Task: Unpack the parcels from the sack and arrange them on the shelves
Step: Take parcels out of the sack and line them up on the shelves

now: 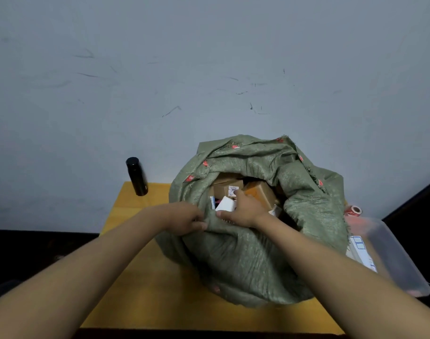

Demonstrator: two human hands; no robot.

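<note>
One green sack on the yellow table, approx. three brown boxes showing inside. Left hand pinches the sack's rim — right hand grips a white box. One black bottle by a grey wall.

Olive-green sack dotted with red marks; brown boxes and white box inside; yellow table; black bottle; grey scuffed wall.

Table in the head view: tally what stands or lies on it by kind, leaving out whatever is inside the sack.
Green woven sack: 1
Black bottle: 1
Clear plastic bin: 1
Red tape roll: 1
Total: 4
</note>
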